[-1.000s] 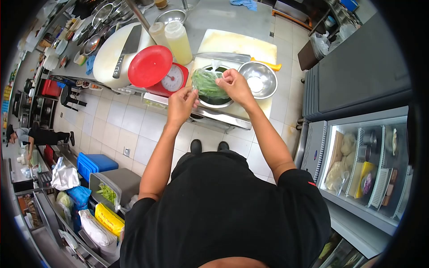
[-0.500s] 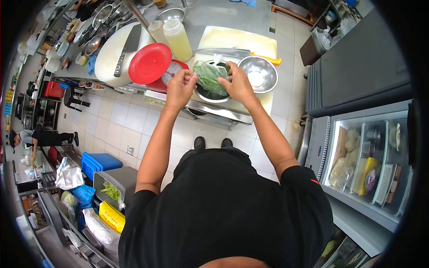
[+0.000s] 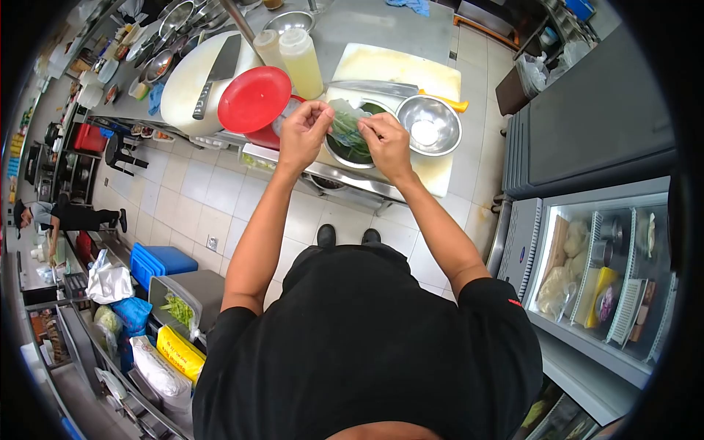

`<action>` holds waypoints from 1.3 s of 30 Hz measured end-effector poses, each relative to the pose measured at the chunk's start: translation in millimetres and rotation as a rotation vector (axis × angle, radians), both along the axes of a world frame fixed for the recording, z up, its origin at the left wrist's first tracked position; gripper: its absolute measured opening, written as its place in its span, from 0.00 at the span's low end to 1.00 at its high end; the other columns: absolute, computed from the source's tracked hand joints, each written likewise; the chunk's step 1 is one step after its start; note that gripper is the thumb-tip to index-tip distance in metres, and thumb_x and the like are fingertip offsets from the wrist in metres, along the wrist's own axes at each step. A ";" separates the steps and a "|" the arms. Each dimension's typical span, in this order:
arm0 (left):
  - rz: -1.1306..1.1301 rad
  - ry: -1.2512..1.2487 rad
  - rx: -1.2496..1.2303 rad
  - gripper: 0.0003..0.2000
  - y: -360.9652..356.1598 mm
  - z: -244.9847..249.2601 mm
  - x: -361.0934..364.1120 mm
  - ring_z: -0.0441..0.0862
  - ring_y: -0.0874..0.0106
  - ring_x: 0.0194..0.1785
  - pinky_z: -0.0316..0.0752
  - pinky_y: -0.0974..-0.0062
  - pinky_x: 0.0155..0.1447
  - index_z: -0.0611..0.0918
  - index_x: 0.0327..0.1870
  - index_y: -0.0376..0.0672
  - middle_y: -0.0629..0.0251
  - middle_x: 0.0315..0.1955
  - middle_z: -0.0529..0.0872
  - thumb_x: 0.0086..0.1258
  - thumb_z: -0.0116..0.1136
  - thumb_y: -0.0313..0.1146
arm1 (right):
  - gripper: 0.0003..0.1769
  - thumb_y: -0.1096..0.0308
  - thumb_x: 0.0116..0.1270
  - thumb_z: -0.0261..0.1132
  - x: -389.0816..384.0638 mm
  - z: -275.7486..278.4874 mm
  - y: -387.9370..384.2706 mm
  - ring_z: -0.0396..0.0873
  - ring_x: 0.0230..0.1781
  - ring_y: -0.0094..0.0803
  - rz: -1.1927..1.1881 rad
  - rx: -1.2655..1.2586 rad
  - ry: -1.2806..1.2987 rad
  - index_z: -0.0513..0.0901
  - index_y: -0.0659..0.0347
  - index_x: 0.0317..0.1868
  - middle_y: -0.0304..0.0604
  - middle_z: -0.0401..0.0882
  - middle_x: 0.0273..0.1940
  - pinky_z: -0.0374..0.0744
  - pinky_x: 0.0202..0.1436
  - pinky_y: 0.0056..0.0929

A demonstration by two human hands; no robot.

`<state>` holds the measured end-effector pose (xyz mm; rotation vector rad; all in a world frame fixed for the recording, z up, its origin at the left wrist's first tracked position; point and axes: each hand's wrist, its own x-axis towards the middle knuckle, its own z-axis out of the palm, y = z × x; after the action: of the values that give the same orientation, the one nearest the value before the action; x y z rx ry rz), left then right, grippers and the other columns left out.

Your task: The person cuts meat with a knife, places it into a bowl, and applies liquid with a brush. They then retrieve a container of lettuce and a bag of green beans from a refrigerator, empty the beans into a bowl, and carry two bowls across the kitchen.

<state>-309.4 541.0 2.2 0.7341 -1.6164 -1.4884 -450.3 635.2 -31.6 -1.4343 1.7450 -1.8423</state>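
A clear plastic bag of green leaves (image 3: 345,123) hangs between my hands, over a metal bowl (image 3: 349,160) with dark green contents. My left hand (image 3: 305,133) is closed, pinching the bag's left side between thumb and fingers. My right hand (image 3: 387,145) pinches the bag's right side. Just right of my right hand sits a shiny metal bowl (image 3: 428,126). Behind the bag lies a knife (image 3: 381,88) with a yellow handle, on a white cutting board (image 3: 400,64). Left of my left hand stands a kitchen scale with a red dish (image 3: 254,100).
Squeeze bottles (image 3: 301,64) stand behind the scale. A round white board (image 3: 182,92) holds a black-handled cleaver (image 3: 218,72). At the right is an open fridge (image 3: 601,271). Another person (image 3: 70,218) stands at the far left, near shelving.
My hands have drawn closer together, and the right fingers have closed into a pinch. The bag looks flatter and less bunched. The view has shifted slightly.
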 end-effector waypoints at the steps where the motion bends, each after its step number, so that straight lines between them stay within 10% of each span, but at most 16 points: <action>1: -0.012 -0.003 -0.032 0.07 1.6 2.2 -0.8 0.73 0.86 0.26 0.68 0.88 0.30 0.78 0.39 0.37 0.76 0.22 0.77 0.68 0.58 0.31 | 0.05 0.73 0.59 0.65 0.8 0.4 2.5 0.76 0.27 0.29 -0.001 0.004 -0.002 0.85 0.63 0.35 0.43 0.78 0.29 0.73 0.29 0.26; 5: -0.039 0.011 -0.044 0.13 -10.2 -11.9 4.4 0.73 0.84 0.31 0.69 0.88 0.35 0.78 0.45 0.35 0.72 0.30 0.78 0.66 0.61 0.34 | 0.07 0.70 0.58 0.66 -8.6 7.0 1.6 0.74 0.27 0.24 -0.055 0.070 -0.013 0.85 0.64 0.36 0.42 0.79 0.33 0.72 0.29 0.22; 8: 0.026 -0.261 -0.261 0.27 -11.4 -10.3 9.3 0.71 0.72 0.52 0.70 0.77 0.51 0.74 0.59 0.37 0.57 0.54 0.70 0.62 0.64 0.43 | 0.10 0.66 0.62 0.65 -16.3 -2.9 -5.4 0.70 0.30 0.21 0.071 0.038 -0.196 0.84 0.65 0.36 0.39 0.76 0.34 0.69 0.32 0.21; 13: -0.049 -0.147 -0.292 0.20 -18.1 -42.5 -4.3 0.65 0.63 0.64 0.60 0.70 0.64 0.80 0.52 0.38 0.51 0.60 0.69 0.64 0.62 0.42 | 0.10 0.65 0.63 0.64 -26.1 -1.1 -7.6 0.69 0.30 0.22 0.182 0.053 -0.234 0.83 0.66 0.36 0.38 0.74 0.33 0.68 0.33 0.20; 19: 0.023 -0.085 -0.280 0.14 -16.8 -17.5 -26.7 0.74 0.72 0.54 0.67 0.76 0.57 0.85 0.36 0.36 0.59 0.44 0.82 0.66 0.60 0.40 | 0.12 0.65 0.60 0.67 -30.1 5.7 3.5 0.73 0.33 0.24 0.032 0.101 -0.153 0.84 0.64 0.41 0.40 0.77 0.37 0.72 0.37 0.21; 21: 0.049 -0.166 -0.105 0.14 -24.4 -16.9 -33.1 0.77 0.79 0.43 0.70 0.80 0.49 0.84 0.33 0.35 0.66 0.35 0.84 0.66 0.60 0.39 | 0.13 0.65 0.59 0.68 -27.4 -0.5 7.1 0.76 0.36 0.26 -0.048 0.021 0.237 0.84 0.62 0.42 0.43 0.78 0.41 0.75 0.37 0.23; 30: -0.172 -0.156 -0.132 0.14 -21.5 -19.0 -26.1 0.69 0.84 0.29 0.66 0.83 0.35 0.81 0.32 0.35 0.75 0.22 0.76 0.69 0.57 0.39 | 0.07 0.71 0.61 0.64 -33.5 2.0 5.7 0.77 0.36 0.29 0.000 0.014 -0.211 0.84 0.64 0.38 0.43 0.79 0.40 0.75 0.38 0.25; 32: -0.108 -0.174 -0.124 0.14 -23.9 -16.5 -28.4 0.67 0.85 0.28 0.64 0.83 0.33 0.80 0.30 0.36 0.76 0.21 0.75 0.69 0.56 0.39 | 0.07 0.71 0.61 0.65 -26.5 5.2 12.5 0.77 0.38 0.32 -0.317 -0.082 0.164 0.83 0.64 0.38 0.43 0.79 0.41 0.74 0.40 0.25; 39: -0.006 -0.120 -0.050 0.17 -32.2 -19.7 -36.1 0.61 0.87 0.24 0.58 0.84 0.26 0.74 0.21 0.39 0.80 0.18 0.70 0.70 0.55 0.40 | 0.16 0.73 0.56 0.66 4.9 -5.7 18.3 0.74 0.43 0.41 -0.058 -0.071 0.444 0.80 0.63 0.46 0.46 0.75 0.48 0.75 0.44 0.33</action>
<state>-345.5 508.8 -17.4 0.8042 -1.7399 -1.4261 -445.4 653.5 -37.3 -1.9605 1.9435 -1.7223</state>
